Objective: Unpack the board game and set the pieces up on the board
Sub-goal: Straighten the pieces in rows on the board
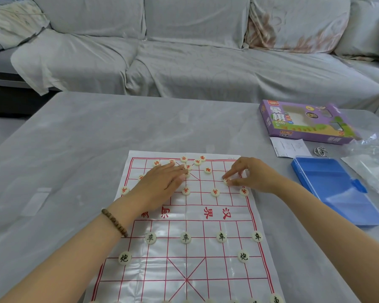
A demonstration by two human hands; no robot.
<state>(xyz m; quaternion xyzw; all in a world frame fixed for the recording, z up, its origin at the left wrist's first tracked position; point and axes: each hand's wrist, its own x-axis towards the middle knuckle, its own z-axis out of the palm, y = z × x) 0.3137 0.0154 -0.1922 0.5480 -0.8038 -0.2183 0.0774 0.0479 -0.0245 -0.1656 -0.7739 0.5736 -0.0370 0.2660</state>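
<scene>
A white paper xiangqi board (206,265) with red lines lies on the table in front of me. Cream round pieces with black characters (185,237) stand in rows on the near half. Red-lettered pieces (215,192) sit on the far half, several bunched loosely near the far edge (197,162). My left hand (162,182) lies flat over the far left part of the board, fingertips among the bunched pieces. My right hand (249,176) pinches a red-lettered piece (227,181) between thumb and forefinger on the far right of the board.
A purple game box (302,121) lies at the table's far right, with a paper leaflet (289,146) beside it. An open blue plastic case (337,189) sits right of the board, next to clear plastic wrapping (372,162). A grey-covered sofa (184,51) stands beyond the table.
</scene>
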